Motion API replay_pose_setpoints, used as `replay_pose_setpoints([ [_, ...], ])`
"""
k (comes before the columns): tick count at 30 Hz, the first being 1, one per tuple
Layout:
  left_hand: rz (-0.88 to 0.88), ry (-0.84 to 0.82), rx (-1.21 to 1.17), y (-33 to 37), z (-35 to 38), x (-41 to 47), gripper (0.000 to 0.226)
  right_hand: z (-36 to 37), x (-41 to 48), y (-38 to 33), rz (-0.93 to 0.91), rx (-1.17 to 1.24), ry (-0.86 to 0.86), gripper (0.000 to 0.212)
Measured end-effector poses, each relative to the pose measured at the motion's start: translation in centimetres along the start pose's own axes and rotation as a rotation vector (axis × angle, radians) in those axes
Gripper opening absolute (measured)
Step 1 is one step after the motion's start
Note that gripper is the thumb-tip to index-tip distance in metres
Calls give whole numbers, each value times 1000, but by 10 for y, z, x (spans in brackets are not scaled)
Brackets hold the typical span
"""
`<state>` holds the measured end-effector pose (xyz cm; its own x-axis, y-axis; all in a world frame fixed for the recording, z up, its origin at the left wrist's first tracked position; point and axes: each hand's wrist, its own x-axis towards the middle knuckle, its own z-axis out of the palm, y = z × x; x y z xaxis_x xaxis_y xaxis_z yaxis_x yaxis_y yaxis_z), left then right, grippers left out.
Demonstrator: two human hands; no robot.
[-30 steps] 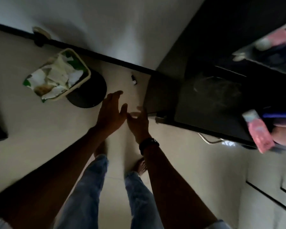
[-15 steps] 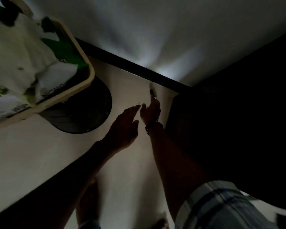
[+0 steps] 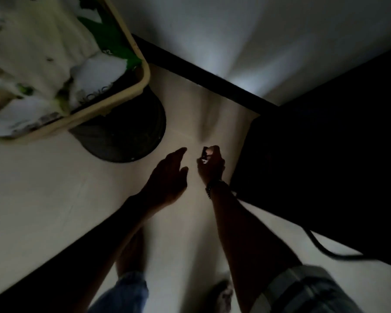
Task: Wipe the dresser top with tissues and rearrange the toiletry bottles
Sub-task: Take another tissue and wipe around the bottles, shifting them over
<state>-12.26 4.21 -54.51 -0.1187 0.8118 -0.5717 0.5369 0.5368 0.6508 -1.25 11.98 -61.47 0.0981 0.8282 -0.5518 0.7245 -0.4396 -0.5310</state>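
The small dark thing [image 3: 204, 154] is pinched between the thumb and fingertips of the right hand [image 3: 211, 164], low over the floor [image 3: 54, 188] and just beside the dark side of the dresser [image 3: 314, 154]. It is too small and dim to say whether it is a cap, a tiny bottle or something else. The left hand [image 3: 167, 177] hovers close beside it, fingers straight and relaxed, holding nothing. The dresser top and the toiletry bottles are out of view, so the wiping and arranging cannot be judged from here.

The step in hand looks like picking up a stray item from the floor. To do it well, the pinch should be firmed up before rising, since so small a piece could slip. The free left hand could cup underneath as a guard. Then it probably goes back among the bottles, or into the bin [image 3: 122, 136] if it is rubbish.

Room is tight on the right: the dresser's corner stands near the right wrist, and the black baseboard [image 3: 212, 80] closes the far side. A cable [image 3: 325, 249] trails on the floor along the dresser's foot, near the right arm, and could snag. The bin, stuffed with paper, stands to the left, well apart from the hands. The open floor between bin and dresser gives the clearest way up.
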Motion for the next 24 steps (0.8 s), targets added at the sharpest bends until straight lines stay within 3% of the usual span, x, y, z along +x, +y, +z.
replay_pose_setpoints([
  [1, -2, 16, -3, -2, -5, 3, 55, 9, -11, 3, -18, 77, 27, 40],
  [4, -87, 7, -19, 49, -39, -100, 55, -54, -130, -27, 25, 299, -31, 49],
  [9, -187, 72, -100, 102, -82, -187, 59, -128, -247, -70, -44, 382, 50, 34],
  [11, -170, 127, -127, 162, -102, -249, 58, -201, -311, -99, -77, 433, 36, 32],
  [17, 122, 388, -138, 282, -107, -330, 46, -328, -400, -128, -229, 640, 170, 30],
  [21, 360, 361, -103, 364, -79, -353, 44, -409, -411, -106, -377, 591, 469, 32],
  [24, 463, 267, -85, 413, -51, -357, 45, -469, -398, -73, -324, 532, 723, 27],
])
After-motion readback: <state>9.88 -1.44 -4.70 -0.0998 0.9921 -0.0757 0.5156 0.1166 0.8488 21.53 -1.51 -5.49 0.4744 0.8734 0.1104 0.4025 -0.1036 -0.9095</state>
